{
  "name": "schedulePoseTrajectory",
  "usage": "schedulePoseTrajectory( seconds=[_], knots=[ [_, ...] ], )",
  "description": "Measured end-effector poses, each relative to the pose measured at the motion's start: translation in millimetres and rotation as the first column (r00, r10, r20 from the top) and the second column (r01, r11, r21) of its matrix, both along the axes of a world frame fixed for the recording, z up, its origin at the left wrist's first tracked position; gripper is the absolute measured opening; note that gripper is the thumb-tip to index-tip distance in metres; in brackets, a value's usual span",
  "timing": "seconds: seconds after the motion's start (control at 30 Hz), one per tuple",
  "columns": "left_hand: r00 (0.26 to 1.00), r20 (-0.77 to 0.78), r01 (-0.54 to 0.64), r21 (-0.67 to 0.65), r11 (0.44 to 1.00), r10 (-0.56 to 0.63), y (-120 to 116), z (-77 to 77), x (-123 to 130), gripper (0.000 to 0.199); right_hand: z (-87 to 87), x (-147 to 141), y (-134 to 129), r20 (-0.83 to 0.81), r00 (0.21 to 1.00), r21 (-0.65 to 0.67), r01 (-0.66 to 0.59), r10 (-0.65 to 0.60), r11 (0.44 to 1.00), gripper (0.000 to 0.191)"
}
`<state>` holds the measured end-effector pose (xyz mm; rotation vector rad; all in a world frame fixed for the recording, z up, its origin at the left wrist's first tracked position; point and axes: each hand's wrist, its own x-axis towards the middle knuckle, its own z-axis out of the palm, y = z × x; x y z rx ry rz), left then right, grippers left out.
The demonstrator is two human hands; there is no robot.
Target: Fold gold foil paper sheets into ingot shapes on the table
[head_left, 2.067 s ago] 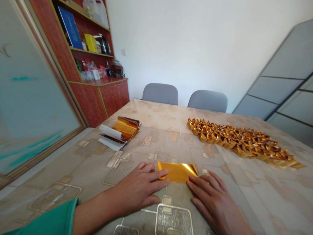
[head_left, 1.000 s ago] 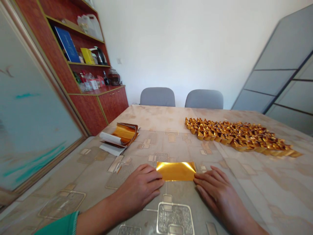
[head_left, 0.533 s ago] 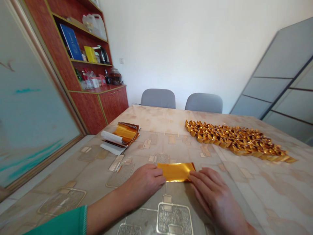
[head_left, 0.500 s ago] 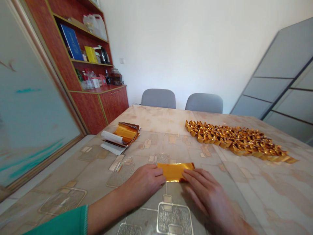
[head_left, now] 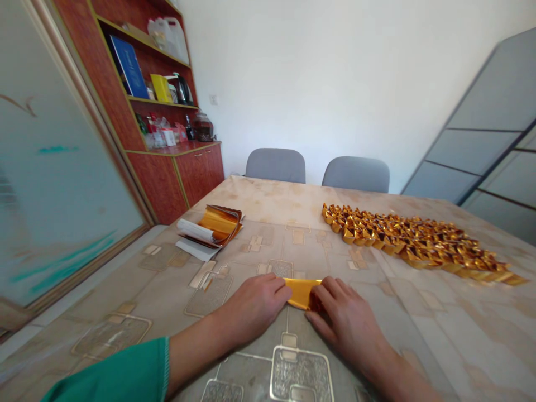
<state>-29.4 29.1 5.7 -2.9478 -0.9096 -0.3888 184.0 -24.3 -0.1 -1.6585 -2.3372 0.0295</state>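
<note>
A strip of shiny gold foil paper [head_left: 300,292] lies on the table between my two hands. My left hand [head_left: 262,304] has its fingers closed on the strip's left end. At the right end, my right hand [head_left: 345,310] curls its fingers over the paper, with the thumb drawn in beneath them. The foil bends up slightly near the right fingers, and both of its ends are covered by the hands. To the left rests a stack of gold foil sheets [head_left: 221,222], curled over, with white backing showing.
Many folded gold foil pieces [head_left: 402,237] stand in rows at the right of the patterned tablecloth [head_left: 251,368]. Two grey chairs [head_left: 275,165] are at the far edge. A red-brown cabinet [head_left: 154,184] with shelved items is at the back left.
My right hand has curled its fingers and moved inward over the foil's right end, so less of the strip shows. My left hand keeps its hold. The view has shifted slightly.
</note>
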Motion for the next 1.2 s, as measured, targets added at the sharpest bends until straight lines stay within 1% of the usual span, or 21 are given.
schedulePoseTrajectory(
  seconds=[0.07,0.17,0.23,0.27,0.33,0.43,0.57,0.7,0.83,1.03,1.2],
  knots=[
    [0.999,0.047,0.021,0.016,1.0,-0.021,0,-3.7,0,0.019,0.4,-5,-2,-0.009,0.998,0.017,-0.056,0.056,0.998,0.006],
    [0.987,0.116,0.11,0.021,0.994,-0.112,-5,-6.8,1,0.021,-2.4,-14,-5,-0.062,0.985,0.03,-0.162,0.163,0.986,0.005],
    [0.973,0.16,0.175,-0.027,0.984,-0.169,-10,-6.9,0,0.019,-5.2,-20,-8,-0.088,0.976,0.04,-0.195,0.198,0.98,0.005],
    [0.968,0.179,0.189,-0.065,0.98,-0.175,-12,-6.3,-1,0.016,-6.4,-23,-9,-0.103,0.975,0.05,-0.194,0.198,0.98,0.007],
    [0.97,0.21,0.158,-0.158,0.975,-0.123,-14,-4.7,-4,0.007,-7.6,-25,-13,-0.16,0.969,0.051,-0.181,0.187,0.982,0.009],
    [0.972,0.234,0.091,-0.26,0.961,-0.029,-11,-2.8,-9,0.008,-6.7,-23,-20,-0.266,0.948,0.043,-0.168,0.174,0.985,0.013],
    [0.965,0.262,0.111,-0.33,0.937,-0.022,-6,-3.0,-14,0.009,-3.4,-20,-23,-0.35,0.919,0.029,-0.182,0.181,0.983,0.014],
    [0.959,0.278,0.071,-0.398,0.915,0.046,-5,-4.2,-16,0.005,-2.8,-19,-20,-0.415,0.9,-0.035,-0.161,0.133,0.986,0.018],
    [0.953,0.287,0.034,-0.422,0.906,0.098,-5,-5.0,-16,0.006,-9.0,-18,-16,-0.431,0.9,-0.065,-0.106,0.068,0.992,0.022],
    [0.95,0.279,-0.015,-0.399,0.917,0.137,-1,-8.4,-12,0.01,-19.4,-19,-14,-0.367,0.93,-0.029,-0.01,-0.001,1.0,0.024],
    [0.945,0.271,-0.062,-0.4,0.915,0.183,-2,-9.3,-10,0.013,-20.9,-19,-13,-0.319,0.948,0.002,0.008,-0.007,1.0,0.022]
  ],
)
